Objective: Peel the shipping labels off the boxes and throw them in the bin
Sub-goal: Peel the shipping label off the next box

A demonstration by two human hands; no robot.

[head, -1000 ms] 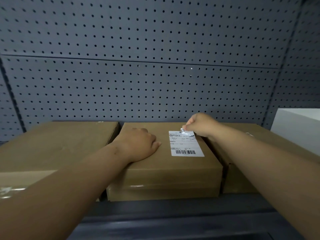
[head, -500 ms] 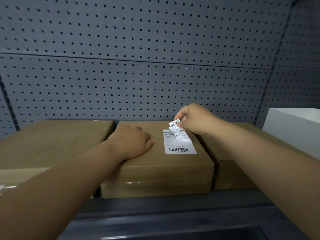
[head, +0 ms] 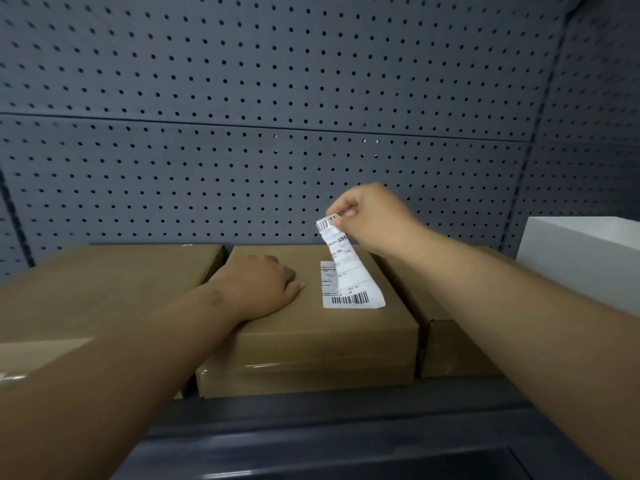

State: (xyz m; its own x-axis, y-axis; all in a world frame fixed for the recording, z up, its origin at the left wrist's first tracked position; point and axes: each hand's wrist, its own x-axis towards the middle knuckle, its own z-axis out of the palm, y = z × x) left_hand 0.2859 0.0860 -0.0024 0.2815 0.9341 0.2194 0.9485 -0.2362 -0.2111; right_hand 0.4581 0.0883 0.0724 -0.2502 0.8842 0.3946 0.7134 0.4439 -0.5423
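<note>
Pinching the far end of the shipping label (head: pixel 349 271), the right hand (head: pixel 372 220) is holding it up above the middle box (head: pixel 311 327), its fingers (head: pixel 341 206) closed on the paper's top edge. The label is standing partly peeled: its upper part is curling up toward the hand, while the lower part with the barcode is lying on the box top, near the right edge. The left hand (head: pixel 259 289) is resting palm down on the same box, fingers loosely curled and gripping nothing, just left of the label. The middle box is sitting on a dark shelf (head: pixel 346 427) between 2 other brown boxes, one on the left (head: pixel 104 278) and one on the right (head: pixel 450 348). A white box (head: pixel 585 254) is standing at the far right, and a grey pegboard (head: pixel 277 98) is filling the wall behind.
</note>
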